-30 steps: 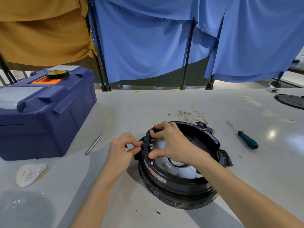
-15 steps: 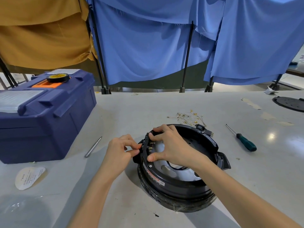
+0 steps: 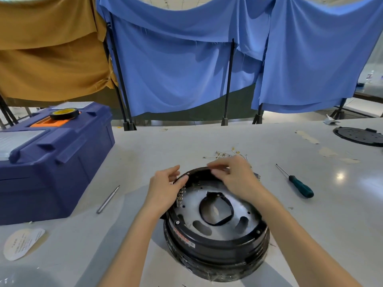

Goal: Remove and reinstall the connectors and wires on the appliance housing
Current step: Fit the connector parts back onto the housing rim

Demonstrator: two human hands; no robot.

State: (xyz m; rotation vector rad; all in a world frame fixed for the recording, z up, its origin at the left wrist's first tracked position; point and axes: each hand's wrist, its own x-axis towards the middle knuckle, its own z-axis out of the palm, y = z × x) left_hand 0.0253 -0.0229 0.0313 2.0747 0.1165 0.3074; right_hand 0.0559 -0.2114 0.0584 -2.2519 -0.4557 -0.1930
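At the near centre of the grey table (image 3: 145,154), a round black appliance housing (image 3: 217,239) is lying with its metal inner plate facing up. Both hands are working along its far rim. A second ago both were pinching at the connector block on the left edge. The right hand (image 3: 236,177) is now reaching over to the far rim, fingers bent over the edge; motion blur is hiding whether it is gripping the rim or a wire. The left hand (image 3: 163,189) is resting its thumb on the left rim with the other fingers loosely spread, holding nothing. The row of brass terminals (image 3: 180,195) beside it is now sitting uncovered, which suggests work on that block is pausing and moving to the next point round the rim. Loose wires (image 3: 228,153) are lying just beyond the housing, a green-handled screwdriver (image 3: 298,186) to the right, and a blue toolbox (image 3: 51,162) to the far left.
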